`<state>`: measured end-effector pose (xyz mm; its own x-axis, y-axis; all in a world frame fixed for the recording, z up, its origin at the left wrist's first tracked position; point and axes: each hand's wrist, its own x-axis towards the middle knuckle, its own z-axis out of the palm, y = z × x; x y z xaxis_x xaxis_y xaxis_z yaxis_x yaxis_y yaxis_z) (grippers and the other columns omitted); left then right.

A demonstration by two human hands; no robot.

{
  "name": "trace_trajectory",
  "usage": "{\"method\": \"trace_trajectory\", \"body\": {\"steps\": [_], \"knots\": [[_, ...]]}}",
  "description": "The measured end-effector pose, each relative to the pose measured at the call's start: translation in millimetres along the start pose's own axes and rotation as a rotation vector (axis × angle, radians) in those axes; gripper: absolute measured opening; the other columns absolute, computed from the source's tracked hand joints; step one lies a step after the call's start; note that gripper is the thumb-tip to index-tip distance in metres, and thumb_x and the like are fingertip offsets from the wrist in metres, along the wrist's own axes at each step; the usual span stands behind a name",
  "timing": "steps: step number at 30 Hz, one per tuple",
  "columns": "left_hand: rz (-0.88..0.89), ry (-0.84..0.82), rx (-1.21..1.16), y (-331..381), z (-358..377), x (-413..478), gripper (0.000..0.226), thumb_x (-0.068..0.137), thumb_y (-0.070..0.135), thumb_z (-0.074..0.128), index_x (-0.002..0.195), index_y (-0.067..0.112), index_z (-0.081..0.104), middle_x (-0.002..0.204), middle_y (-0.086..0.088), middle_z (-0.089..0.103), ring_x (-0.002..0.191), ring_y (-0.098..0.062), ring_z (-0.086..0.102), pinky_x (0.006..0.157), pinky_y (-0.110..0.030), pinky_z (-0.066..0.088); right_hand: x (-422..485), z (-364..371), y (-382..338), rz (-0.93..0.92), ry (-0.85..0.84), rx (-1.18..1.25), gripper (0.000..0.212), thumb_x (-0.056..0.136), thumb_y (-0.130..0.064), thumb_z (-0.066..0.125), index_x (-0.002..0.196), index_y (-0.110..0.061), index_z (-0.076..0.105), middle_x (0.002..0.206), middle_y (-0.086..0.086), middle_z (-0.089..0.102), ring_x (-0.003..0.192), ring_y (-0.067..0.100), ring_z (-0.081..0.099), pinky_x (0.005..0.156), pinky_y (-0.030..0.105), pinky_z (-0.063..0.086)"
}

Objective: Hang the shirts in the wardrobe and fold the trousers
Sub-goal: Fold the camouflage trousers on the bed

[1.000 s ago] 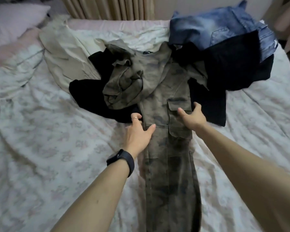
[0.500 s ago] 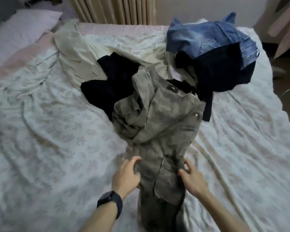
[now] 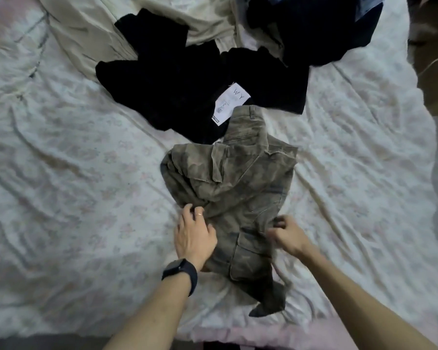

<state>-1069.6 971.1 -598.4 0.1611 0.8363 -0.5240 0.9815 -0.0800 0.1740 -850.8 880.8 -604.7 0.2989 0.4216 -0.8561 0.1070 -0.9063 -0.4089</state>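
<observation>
bed [image 3: 74, 198]: floral cover, rumpled | near edge: camouflage trousers [image 3: 238, 188] | behind, touching: black garment [image 3: 167, 79] | far left: beige garment [image 3: 86, 34]

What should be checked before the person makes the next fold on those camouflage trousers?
1. Left hand grips the camo trousers: ok.
2. Right hand pinches their other edge: ok.
3. Trousers laid flat: not ok, bunched and creased.
4. Trousers clear of the black garment: not ok, their top end lies on it.
5. Bare bed sheet alongside for folding: ok.
6. Legs aligned: cannot tell.
</observation>
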Motion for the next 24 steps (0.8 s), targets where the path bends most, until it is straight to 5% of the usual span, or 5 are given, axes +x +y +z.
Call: {"method": "trace_trajectory", "body": {"steps": [6,11,14,18,24], "knots": [[0.402,0.228,-0.018,68,-47,80,0.063,0.092,0.053,0.06,0.143,0.021,0.042,0.152,-0.005,0.034,0.137,-0.026,0.039,0.109,-0.041,0.038,71,-47,-56,-0.007,0.261,0.315,0.048,0.081,-0.046,0.067,0.115,-0.013,0.054,0.09,0.004,0.067,0.083,0.024,0.064,0.074,0.04,0.05],[0.575,0.164,0.233,149,-55,145,0.085,0.087,0.066,0.062,0.152,0.023,0.03,0.154,-0.007,0.033,0.138,-0.029,0.04,0.108,-0.044,0.037,121,-69,-73,-0.006,0.355,-0.118,0.038,0.08,-0.045,0.046,0.089,-0.012,0.063,0.083,0.01,0.071,0.079,0.032,0.066,0.07,0.035,0.054],[0.528,0.042,0.203,172,-52,159,0.079,0.093,0.034,0.068,0.156,0.022,0.021,0.146,-0.012,0.042,0.126,-0.038,0.052,0.091,-0.046,0.046,128,-72,-69,-0.046,0.375,-0.331,0.044,0.09,-0.063,0.046,0.094,-0.02,0.057,0.086,0.005,0.067,0.08,0.027,0.064,0.065,0.034,0.049],[0.388,0.094,0.108,159,-81,157,0.071,0.09,0.006,0.053,0.154,0.022,0.025,0.121,-0.017,0.062,0.109,-0.043,0.06,0.075,-0.042,0.043,115,-86,-76,-0.17,0.398,-0.365,0.031,0.096,-0.05,0.054,0.084,-0.023,0.063,0.081,0.0,0.067,0.07,0.017,0.059,0.056,0.028,0.043],[0.21,0.192,-0.052,97,-197,126,0.078,0.082,0.013,0.056,0.147,0.043,0.027,0.1,-0.011,0.065,0.092,-0.039,0.063,0.073,-0.038,0.045,26,-101,-116,-0.348,0.498,0.326,0.019,0.093,-0.025,0.054,0.081,-0.015,0.043,0.078,0.001,0.049,0.072,0.018,0.043,0.061,0.037,0.032]]}}
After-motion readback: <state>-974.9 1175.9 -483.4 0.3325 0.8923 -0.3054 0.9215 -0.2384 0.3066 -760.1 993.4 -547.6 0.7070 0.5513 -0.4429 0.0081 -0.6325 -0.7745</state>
